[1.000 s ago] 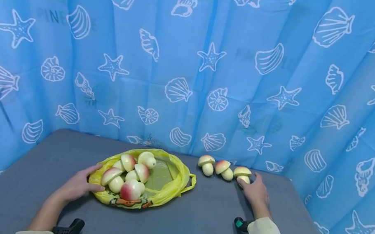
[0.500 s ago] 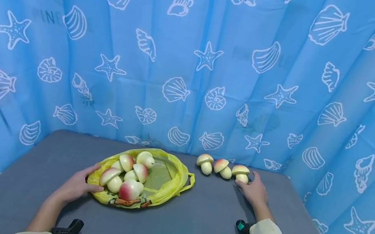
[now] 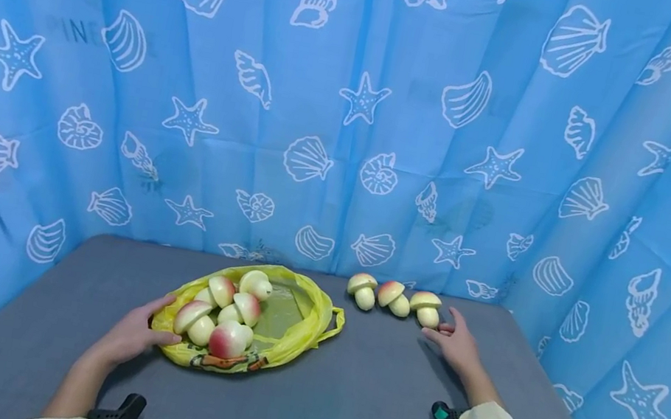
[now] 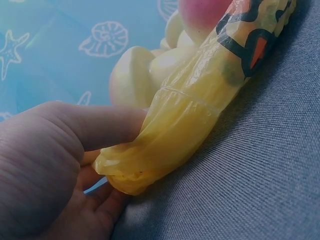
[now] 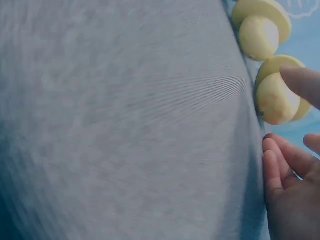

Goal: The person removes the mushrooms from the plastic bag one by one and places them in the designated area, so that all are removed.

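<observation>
My left hand [image 3: 132, 332] pinches the left rim of a yellow plastic bag [image 3: 284, 319], thumb inside and fingers outside, as the left wrist view shows of the bag wall [image 4: 185, 125]. Lying in the open-mouthed bag are several toy mushrooms [image 3: 228, 340], pale with pink-tinged caps. Three more form a row at the back: a left mushroom [image 3: 362, 290], a middle mushroom [image 3: 394, 298] and a right mushroom [image 3: 426, 308]. Just right of that last one is my right hand [image 3: 458, 347], fingers spread and holding nothing. In the right wrist view its thumb overlaps the nearest mushroom [image 5: 277, 102].
A grey cloth-covered table [image 3: 333, 411] lies under everything. Behind and to the sides hangs a blue curtain [image 3: 349, 130] with white shell prints, close to the back edge near the mushroom row. The bag's handle loop [image 3: 337, 321] points right.
My right hand has let go of the right mushroom and drawn slightly back from it, leaving it standing in the row. My left hand keeps its hold on the bag. The head view has shifted slightly.
</observation>
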Motion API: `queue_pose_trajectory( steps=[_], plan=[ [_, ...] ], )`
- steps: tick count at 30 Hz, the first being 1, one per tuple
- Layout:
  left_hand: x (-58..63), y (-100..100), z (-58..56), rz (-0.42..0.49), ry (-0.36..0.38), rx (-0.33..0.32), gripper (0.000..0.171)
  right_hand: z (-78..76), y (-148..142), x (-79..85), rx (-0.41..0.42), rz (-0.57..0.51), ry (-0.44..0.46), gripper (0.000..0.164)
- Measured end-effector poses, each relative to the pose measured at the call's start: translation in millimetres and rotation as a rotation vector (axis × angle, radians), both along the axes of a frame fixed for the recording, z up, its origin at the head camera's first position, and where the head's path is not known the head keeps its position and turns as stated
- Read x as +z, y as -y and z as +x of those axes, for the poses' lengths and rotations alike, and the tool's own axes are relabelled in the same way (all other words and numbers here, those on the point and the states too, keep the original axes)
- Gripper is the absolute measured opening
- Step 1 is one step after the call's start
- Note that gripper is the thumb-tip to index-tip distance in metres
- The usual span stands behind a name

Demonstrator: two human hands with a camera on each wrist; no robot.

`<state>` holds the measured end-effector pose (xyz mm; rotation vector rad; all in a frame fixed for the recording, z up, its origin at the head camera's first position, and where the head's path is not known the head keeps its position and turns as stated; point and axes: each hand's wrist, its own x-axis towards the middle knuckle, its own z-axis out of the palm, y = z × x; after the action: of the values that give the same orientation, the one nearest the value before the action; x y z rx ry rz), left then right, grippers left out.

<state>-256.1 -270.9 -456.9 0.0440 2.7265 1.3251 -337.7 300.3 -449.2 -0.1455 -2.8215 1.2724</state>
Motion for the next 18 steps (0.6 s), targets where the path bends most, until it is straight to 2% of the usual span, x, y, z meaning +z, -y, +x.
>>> queue_pose_trajectory(
  steps=[4,8,11,14,18],
  plan=[
    [-1.3,0.2,0.2,-0.004,0.004,0.004,0.096,0.9,-2.5,5.8,0.035,-0.036,0.034,0.087],
    [-1.0,-0.4,-0.3,0.001,0.012,0.005,0.097,2.8,-1.3,13.3,0.042,-0.002,0.029,0.081],
    [-0.4,-0.4,-0.8,0.008,0.01,0.003,0.097,4.2,4.1,18.7,0.019,0.055,-0.059,0.067],
    [-0.3,0.3,-1.2,0.013,0.002,-0.001,0.096,6.4,14.2,26.9,-0.014,0.101,-0.194,0.049],
    [-0.1,1.0,-0.8,0.009,0.001,0.0,0.096,10.9,34.5,43.3,-0.034,0.106,-0.318,0.034]
  ],
)
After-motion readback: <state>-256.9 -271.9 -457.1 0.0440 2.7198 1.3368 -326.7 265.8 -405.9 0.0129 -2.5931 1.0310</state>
